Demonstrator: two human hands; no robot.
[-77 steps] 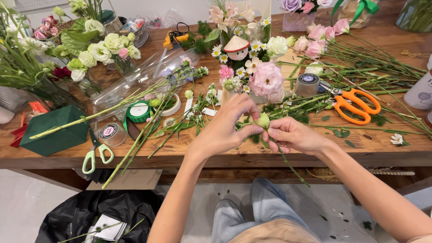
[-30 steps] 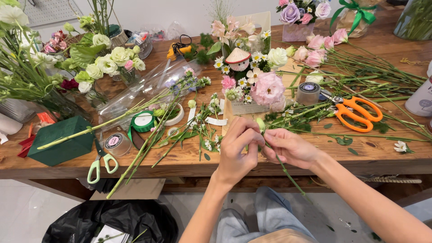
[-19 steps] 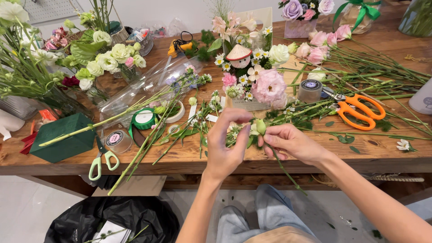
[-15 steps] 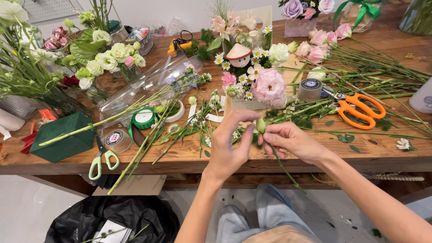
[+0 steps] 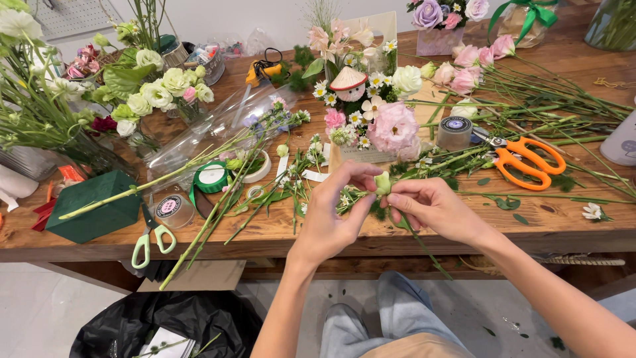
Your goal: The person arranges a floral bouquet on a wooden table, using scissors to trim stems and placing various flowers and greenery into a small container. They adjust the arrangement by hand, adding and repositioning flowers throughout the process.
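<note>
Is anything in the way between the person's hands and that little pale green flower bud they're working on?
Nothing visible. The left hand and right hand both already pinch the pale green bud directly, holding it just above the wooden table and its scattered stems.

Table (image 5: 570, 225): wood, brown, visible grain, dull sheen. Scissors (image 5: 523, 159): glossy orange plastic handles, grey metal blades. Small snips (image 5: 149, 238): pale green plastic grips, matt. Foam block (image 5: 93, 205): dark green, matt, slightly grainy. Tape roll (image 5: 212, 178): green, smooth, faint shine. Wrap (image 5: 199, 136): clear plastic film, glossy, creased. Bag (image 5: 165, 318) under table: black plastic, crinkled, shiny in folds. Bud (image 5: 382, 182) between left hand (image 5: 328, 219) and right hand (image 5: 434, 209): pale green, soft, matt. Ribbon (image 5: 530, 10): green, satin-like gloss.
</note>
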